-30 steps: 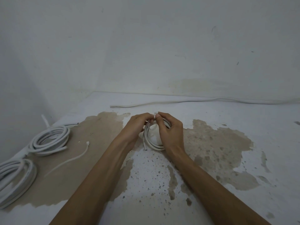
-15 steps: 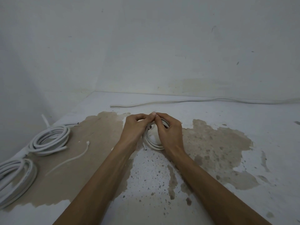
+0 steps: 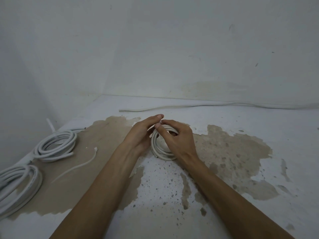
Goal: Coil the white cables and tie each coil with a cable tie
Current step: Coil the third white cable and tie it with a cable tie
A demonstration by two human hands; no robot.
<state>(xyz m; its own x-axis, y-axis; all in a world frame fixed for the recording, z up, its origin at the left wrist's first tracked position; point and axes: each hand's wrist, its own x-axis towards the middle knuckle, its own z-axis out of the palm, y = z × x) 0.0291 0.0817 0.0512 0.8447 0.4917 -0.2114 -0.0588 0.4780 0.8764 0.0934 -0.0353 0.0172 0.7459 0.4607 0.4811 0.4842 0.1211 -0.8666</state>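
Note:
A small coil of white cable (image 3: 159, 150) lies on the floor in the middle of the view. My left hand (image 3: 141, 133) rests against its left side, fingers stretched over its far edge. My right hand (image 3: 176, 137) covers its right side, thumb and forefinger pinched at the far rim on something small and white, probably a cable tie (image 3: 160, 123); most of it is hidden. The fingertips of both hands meet there. A loose white cable tie (image 3: 77, 166) lies on the floor to the left.
Two more white cable coils lie at the left: one (image 3: 55, 145) further off, one (image 3: 17, 188) at the near left edge. A straight white cable (image 3: 189, 107) runs along the foot of the back wall. The floor has patchy, peeling paint.
My left hand has flattened and stretched its fingers over the coil's far edge. My right hand has opened a little, showing more of the coil. The coil stays in place.

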